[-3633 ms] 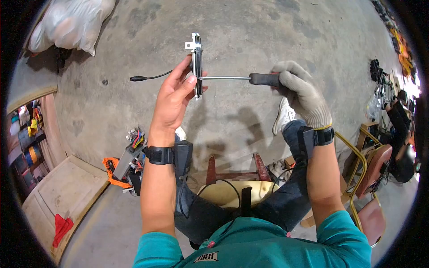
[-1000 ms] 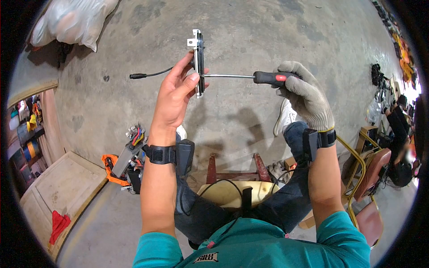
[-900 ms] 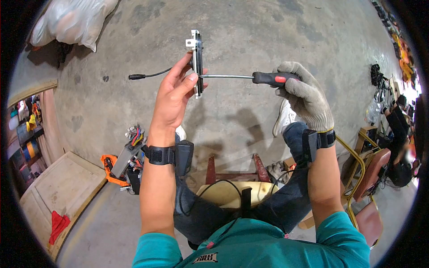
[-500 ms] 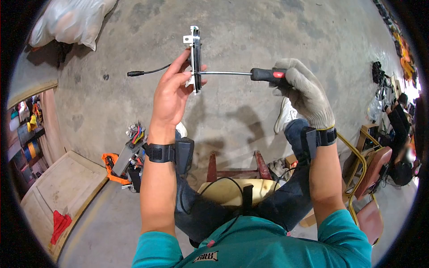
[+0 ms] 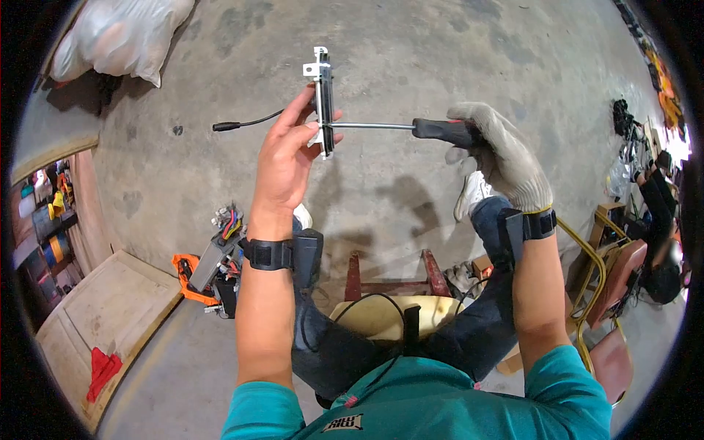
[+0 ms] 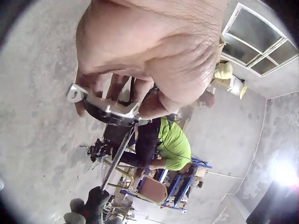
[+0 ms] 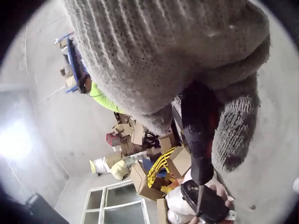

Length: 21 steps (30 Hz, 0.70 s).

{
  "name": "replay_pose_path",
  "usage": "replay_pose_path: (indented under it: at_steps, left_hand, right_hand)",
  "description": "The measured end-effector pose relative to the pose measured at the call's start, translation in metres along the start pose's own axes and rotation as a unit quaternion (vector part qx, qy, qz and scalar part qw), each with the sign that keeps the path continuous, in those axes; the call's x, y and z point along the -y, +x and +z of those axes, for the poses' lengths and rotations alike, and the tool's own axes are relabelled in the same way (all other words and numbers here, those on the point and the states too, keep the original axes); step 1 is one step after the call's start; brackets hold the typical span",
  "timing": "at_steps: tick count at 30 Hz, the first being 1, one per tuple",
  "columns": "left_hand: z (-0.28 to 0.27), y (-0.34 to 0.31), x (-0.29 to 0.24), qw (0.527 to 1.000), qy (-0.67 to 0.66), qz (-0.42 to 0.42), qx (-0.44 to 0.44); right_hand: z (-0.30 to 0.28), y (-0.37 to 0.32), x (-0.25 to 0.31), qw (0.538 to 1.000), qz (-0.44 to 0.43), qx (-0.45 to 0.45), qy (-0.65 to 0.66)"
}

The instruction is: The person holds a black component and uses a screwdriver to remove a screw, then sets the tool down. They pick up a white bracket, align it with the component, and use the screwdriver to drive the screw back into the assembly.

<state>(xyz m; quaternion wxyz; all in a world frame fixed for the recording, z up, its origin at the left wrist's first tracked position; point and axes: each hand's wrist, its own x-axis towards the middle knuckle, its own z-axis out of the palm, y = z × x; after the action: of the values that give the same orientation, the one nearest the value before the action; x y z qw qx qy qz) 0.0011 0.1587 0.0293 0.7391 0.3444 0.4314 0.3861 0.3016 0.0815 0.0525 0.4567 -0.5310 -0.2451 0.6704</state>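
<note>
My bare left hand [image 5: 282, 172] holds a flat, oval black unit [image 5: 327, 92] on edge over the floor, thumb on its near side and fingers behind. It has white metal brackets, one with a hole, and a short black cable [image 5: 253, 122] ending in a plug. In a knitted grey glove, my right hand [image 5: 510, 161] grips the dark handle of a screwdriver [image 5: 440, 130]. The steel shaft runs level to the left, its tip at the unit's face beside my left thumb. In the left wrist view the shaft [image 6: 117, 156] meets the unit's edge near a bracket.
Below the hands is a red-legged stool [image 5: 433, 275] between my knees. A pile of wired parts and an orange piece [image 5: 194, 279] lies left, beside a pale board [image 5: 103, 323] with a red cloth. Chairs [image 5: 612, 286] stand right. Another person [image 6: 175, 144] in a bright shirt is nearby.
The screwdriver handle has turned: its red patch, visible half a second ago, is out of sight now. My gloved fingers have shifted round it. The unit stays nearly in place, tip against it.
</note>
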Motion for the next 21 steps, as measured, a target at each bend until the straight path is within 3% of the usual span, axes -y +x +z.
replay_pose_path:
  at_steps: [3,5,9,11,15,17,21]
  left_hand:
    - [-0.001,0.001,-0.001,1.000,-0.014,-0.004,0.006]
    - [-0.002,0.000,0.001,1.000,-0.026,-0.008,0.013]
    - [-0.001,0.000,0.001,1.000,-0.003,-0.001,-0.001]
    - [0.001,0.000,0.000,1.000,0.010,0.005,-0.006]
    - [0.001,0.000,0.000,1.000,0.016,0.003,0.001]
    - [0.001,0.000,0.001,1.000,0.018,0.003,0.000]
    - [0.001,-0.001,0.000,1.000,0.023,0.007,-0.005]
  right_hand:
    - [-0.005,0.002,-0.003,0.998,0.039,0.033,-0.034]
    - [0.003,0.004,-0.009,0.998,-0.029,-0.026,-0.047]
    - [0.010,-0.004,0.003,0.996,-0.038,-0.050,-0.057]
    - [-0.002,-0.001,0.001,0.998,0.040,0.014,-0.053]
    - [-0.006,0.001,-0.004,0.995,0.040,-0.017,-0.088]
    - [-0.003,-0.001,-0.002,0.998,-0.032,0.000,-0.051]
    - [-0.002,-0.003,0.001,0.999,-0.036,-0.004,-0.038]
